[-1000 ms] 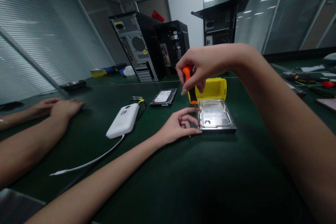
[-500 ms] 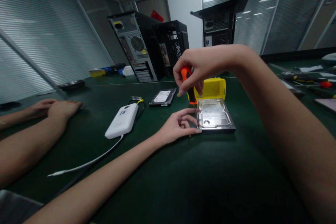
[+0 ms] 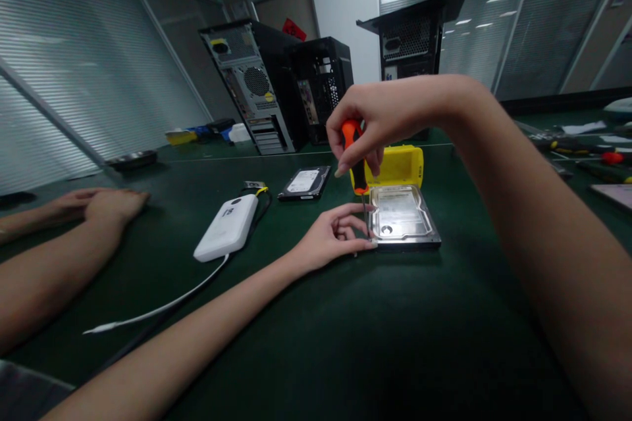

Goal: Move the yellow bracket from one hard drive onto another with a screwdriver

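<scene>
My right hand (image 3: pixel 360 122) is closed round the orange and black handle of a screwdriver (image 3: pixel 359 174), which points almost straight down. The screwdriver's thin shaft reaches the near left corner of a silver hard drive (image 3: pixel 402 214) lying on the green table. Gripping that drive's left edge is my left hand (image 3: pixel 340 233), its thumb at the near corner and its fingers curled around the shaft's side. Whether the tip sits in a screw is too small to tell. Just behind the drive stands an open yellow case (image 3: pixel 395 168).
A second hard drive (image 3: pixel 305 183) lies left of the yellow case. Further left is a white power bank (image 3: pixel 227 227) with a cable. Another person's hands (image 3: pixel 106 204) rest at the left. Computer towers (image 3: pixel 261 85) stand behind; tools (image 3: pixel 577 148) lie at the far right.
My right hand and wrist have shifted slightly, with the screwdriver still on the drive's corner. My left hand keeps its hold. The whole view has moved a little.
</scene>
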Action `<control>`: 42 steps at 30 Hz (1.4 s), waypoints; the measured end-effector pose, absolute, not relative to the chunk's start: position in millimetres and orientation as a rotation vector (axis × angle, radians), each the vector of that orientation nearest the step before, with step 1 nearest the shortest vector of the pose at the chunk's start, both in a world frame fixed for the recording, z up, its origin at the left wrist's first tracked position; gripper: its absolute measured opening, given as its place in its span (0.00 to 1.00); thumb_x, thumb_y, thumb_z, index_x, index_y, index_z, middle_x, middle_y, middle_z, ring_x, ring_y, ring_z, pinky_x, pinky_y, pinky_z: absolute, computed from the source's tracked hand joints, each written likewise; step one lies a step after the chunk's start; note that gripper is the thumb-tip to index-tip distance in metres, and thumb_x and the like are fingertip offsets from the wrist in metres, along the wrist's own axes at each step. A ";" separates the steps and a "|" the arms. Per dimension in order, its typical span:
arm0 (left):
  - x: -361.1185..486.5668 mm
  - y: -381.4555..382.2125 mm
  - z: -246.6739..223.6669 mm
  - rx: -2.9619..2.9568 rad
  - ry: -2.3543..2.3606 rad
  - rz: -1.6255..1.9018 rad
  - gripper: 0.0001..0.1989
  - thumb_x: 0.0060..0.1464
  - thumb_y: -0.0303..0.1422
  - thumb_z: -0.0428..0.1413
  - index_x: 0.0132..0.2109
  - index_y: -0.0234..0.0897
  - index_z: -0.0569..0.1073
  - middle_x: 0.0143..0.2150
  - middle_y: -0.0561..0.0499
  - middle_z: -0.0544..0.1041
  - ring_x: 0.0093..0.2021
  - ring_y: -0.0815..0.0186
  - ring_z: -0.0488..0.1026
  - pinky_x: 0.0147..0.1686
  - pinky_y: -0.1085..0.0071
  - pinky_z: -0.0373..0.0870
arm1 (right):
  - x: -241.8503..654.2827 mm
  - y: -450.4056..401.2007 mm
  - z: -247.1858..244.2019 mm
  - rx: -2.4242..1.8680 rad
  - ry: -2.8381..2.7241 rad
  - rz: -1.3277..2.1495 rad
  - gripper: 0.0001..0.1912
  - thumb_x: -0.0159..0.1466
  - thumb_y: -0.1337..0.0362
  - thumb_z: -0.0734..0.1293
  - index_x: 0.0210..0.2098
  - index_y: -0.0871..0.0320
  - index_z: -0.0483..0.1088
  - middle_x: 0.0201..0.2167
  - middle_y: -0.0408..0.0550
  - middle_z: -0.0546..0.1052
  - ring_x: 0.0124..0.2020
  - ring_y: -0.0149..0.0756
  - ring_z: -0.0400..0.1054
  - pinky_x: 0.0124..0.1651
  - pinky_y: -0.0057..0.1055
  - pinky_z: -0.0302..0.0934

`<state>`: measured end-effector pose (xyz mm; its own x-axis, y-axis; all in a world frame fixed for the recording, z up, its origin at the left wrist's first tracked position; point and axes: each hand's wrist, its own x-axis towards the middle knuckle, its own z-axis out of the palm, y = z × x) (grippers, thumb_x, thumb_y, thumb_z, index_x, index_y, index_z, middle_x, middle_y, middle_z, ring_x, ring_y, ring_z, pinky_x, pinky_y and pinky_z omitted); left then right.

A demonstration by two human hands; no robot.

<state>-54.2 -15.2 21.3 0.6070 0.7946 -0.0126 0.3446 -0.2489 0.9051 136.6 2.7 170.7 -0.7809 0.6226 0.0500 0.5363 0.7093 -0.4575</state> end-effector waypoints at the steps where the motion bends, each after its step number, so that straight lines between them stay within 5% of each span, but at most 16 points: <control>1: -54.1 -15.0 21.2 1.845 0.925 0.567 0.33 0.44 0.34 0.62 0.57 0.34 0.63 0.38 0.47 0.76 0.26 0.74 0.67 0.27 0.76 0.63 | 135.9 2.2 171.0 -0.965 -2.711 0.645 0.19 0.54 0.52 0.69 0.37 0.60 0.72 0.33 0.45 0.77 0.32 0.31 0.73 0.33 0.25 0.66; 42: -55.1 -11.6 19.2 1.732 0.909 0.577 0.36 0.42 0.31 0.63 0.59 0.33 0.61 0.37 0.45 0.78 0.31 0.69 0.73 0.33 0.72 0.67 | 134.4 1.0 172.9 -0.941 -2.772 0.657 0.18 0.54 0.54 0.69 0.38 0.60 0.71 0.34 0.45 0.77 0.35 0.32 0.73 0.36 0.26 0.66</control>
